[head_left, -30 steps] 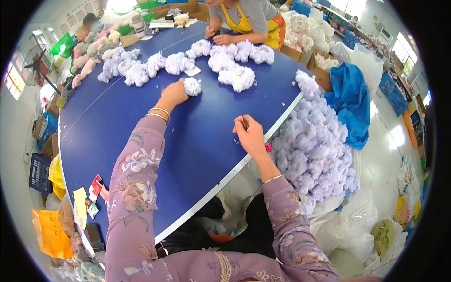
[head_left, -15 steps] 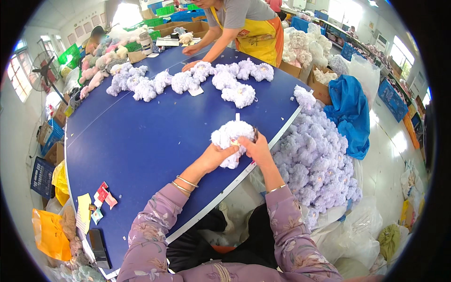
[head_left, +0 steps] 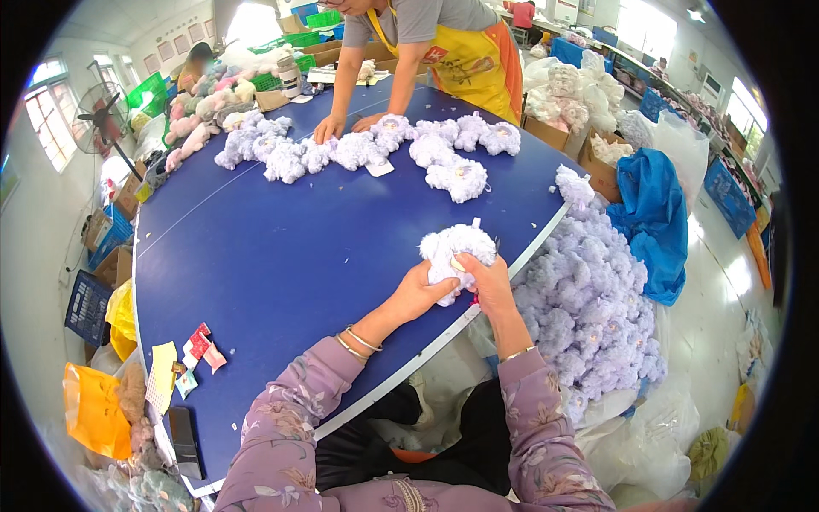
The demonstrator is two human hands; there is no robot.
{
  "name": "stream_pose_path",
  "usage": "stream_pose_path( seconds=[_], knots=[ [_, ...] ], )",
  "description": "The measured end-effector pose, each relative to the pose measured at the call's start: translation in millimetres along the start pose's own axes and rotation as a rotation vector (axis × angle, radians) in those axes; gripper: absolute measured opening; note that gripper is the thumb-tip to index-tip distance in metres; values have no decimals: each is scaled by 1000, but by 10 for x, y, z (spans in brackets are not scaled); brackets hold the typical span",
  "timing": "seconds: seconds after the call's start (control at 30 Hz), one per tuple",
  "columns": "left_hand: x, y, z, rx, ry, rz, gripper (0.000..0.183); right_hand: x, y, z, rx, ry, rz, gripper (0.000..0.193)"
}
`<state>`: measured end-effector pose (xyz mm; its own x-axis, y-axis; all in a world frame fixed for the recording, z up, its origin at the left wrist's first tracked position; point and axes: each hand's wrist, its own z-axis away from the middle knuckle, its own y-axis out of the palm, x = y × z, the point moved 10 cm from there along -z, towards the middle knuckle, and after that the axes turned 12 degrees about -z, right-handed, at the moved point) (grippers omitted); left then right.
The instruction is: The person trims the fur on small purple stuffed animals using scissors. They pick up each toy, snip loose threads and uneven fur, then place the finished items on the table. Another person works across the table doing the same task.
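A fluffy pale-lilac plush toy [head_left: 450, 245] is held just above the blue table's near right edge. My left hand [head_left: 420, 292] is closed on its lower left side. My right hand [head_left: 488, 280] grips its right side, with the thumb pressed on the front near a small yellowish patch. A small pinkish-red bit [head_left: 474, 299] shows below the right hand; what it belongs to is hidden. A short pale loop [head_left: 476, 223] sticks up from the toy's top.
Across the blue table [head_left: 281, 247], a person in a yellow apron [head_left: 469, 64] reaches toward a row of similar lilac toys [head_left: 358, 148]. A large heap of them [head_left: 584, 299] lies to the right. Small packets [head_left: 198, 343] and a dark flat object [head_left: 184, 442] lie at left.
The view has shifted, so the scene sits further right. My right hand has closed further over the toy's front. The co-worker's hand has moved onto the toy row.
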<state>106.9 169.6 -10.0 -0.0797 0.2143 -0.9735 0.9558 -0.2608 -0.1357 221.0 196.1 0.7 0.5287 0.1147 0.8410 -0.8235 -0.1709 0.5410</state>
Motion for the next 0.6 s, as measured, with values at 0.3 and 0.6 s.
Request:
stream_pose_path(
  seconds=[0.3,0.6],
  knots=[
    [13,46,45,124,-105,-4,18,-45,-58,18,126,47,10,36],
    [-52,96,92,142,-69,-75,24,54,189,124,261,26,-109,47]
  ],
)
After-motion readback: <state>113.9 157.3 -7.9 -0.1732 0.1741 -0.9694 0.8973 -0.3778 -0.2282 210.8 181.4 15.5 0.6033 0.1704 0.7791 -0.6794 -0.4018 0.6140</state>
